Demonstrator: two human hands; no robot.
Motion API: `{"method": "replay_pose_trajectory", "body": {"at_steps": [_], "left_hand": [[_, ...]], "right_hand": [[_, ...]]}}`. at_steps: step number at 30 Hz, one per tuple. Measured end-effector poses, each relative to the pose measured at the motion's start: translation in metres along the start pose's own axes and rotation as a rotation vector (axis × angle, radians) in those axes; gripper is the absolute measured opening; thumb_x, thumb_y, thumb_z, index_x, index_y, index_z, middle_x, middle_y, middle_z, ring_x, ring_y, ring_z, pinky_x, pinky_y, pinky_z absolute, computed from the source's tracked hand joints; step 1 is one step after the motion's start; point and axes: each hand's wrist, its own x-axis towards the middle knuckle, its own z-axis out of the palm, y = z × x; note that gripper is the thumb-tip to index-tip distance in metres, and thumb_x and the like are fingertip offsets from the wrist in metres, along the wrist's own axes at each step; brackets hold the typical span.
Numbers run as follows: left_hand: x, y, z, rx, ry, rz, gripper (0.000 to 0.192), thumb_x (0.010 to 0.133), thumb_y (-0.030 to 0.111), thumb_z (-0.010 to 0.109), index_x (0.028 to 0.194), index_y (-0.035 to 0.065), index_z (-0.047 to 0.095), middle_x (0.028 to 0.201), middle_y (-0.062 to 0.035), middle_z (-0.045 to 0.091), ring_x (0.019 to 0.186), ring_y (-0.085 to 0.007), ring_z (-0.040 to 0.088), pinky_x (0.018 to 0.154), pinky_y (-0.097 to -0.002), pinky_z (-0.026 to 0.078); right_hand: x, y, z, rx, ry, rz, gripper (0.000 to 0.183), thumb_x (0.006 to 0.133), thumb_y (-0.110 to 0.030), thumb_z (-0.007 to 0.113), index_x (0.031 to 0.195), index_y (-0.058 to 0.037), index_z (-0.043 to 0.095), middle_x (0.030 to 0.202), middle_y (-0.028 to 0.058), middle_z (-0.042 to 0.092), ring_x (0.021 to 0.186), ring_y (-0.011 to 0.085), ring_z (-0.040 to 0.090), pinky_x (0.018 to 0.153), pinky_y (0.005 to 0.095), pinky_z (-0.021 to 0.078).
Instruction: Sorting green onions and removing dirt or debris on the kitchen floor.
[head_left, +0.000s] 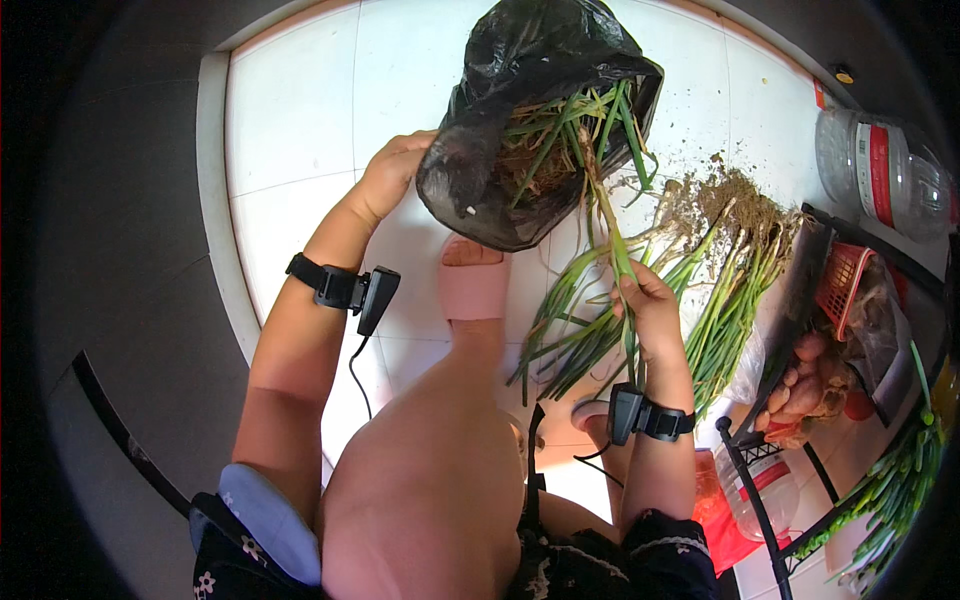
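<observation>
A black plastic bag lies at the top middle, its mouth towards me, with green onion leaves and dry roots inside. My left hand grips the left edge of the bag's mouth. Between thumb and fingers my right hand holds a green onion stalk, whose brownish root end points up to the bag's opening. Under and beside that hand, loose green onions lie on the floor. Just to the right is a larger bunch of green onions with soil-covered roots. Both forearms wear black strapped devices.
Soil crumbs dot the white tiled floor. At the right stand a large clear plastic bottle and a black metal rack with potatoes or similar tubers, a red basket and more green onions. A pink slipper is on my foot.
</observation>
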Motion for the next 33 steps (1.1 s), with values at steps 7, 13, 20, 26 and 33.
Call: {"method": "replay_pose_trajectory", "body": {"at_steps": [7,13,20,26,33], "left_hand": [[0.006,0.007,0.005,0.092,0.019,-0.054,0.033,0.086,0.019,0.037,0.087,-0.0058,0.059,0.090,-0.0100,0.061,0.083,-0.0155,0.054,0.078,-0.0236,0.040],[0.037,-0.031,0.032,-0.092,-0.154,-0.119,0.019,0.083,0.005,0.052,0.099,-0.0030,0.059,0.091,-0.0095,0.062,0.085,-0.0139,0.055,0.080,-0.0254,0.044],[0.038,-0.018,0.067,0.390,-0.115,0.174,0.019,0.080,0.010,0.057,0.095,-0.0015,0.059,0.088,-0.0131,0.063,0.081,-0.0213,0.060,0.071,-0.0317,0.046],[0.039,-0.032,0.061,0.728,-0.094,0.249,0.026,0.079,0.004,0.056,0.104,-0.0010,0.056,0.099,-0.0136,0.061,0.091,-0.0238,0.058,0.080,-0.0302,0.045],[0.040,-0.020,0.063,0.144,-0.071,0.143,0.021,0.083,0.008,0.054,0.101,-0.0027,0.058,0.092,-0.0092,0.063,0.083,-0.0129,0.057,0.074,-0.0261,0.046]], "right_hand": [[0.027,-0.010,0.017,0.071,-0.061,0.075,0.023,0.091,-0.014,0.046,0.108,-0.0006,0.055,0.074,0.0027,0.055,0.056,0.0106,0.048,0.054,0.0225,0.0409],[0.036,-0.038,0.058,0.133,-0.171,0.003,0.021,0.091,-0.014,0.047,0.106,-0.0013,0.055,0.075,0.0036,0.057,0.060,0.0101,0.051,0.056,0.0227,0.0421],[0.046,-0.040,0.090,-0.156,-0.065,-0.160,0.025,0.090,-0.008,0.044,0.111,0.0031,0.052,0.084,0.0075,0.061,0.064,0.0109,0.056,0.060,0.0239,0.0482],[0.054,-0.037,0.096,-0.295,0.037,-0.269,0.024,0.089,-0.007,0.044,0.110,0.0013,0.054,0.080,0.0079,0.061,0.061,0.0115,0.056,0.060,0.0252,0.0484],[0.048,-0.047,0.104,-0.362,0.094,-0.310,0.026,0.088,-0.007,0.045,0.112,0.0002,0.052,0.085,0.0113,0.062,0.073,0.0184,0.062,0.067,0.0292,0.0485]]}}
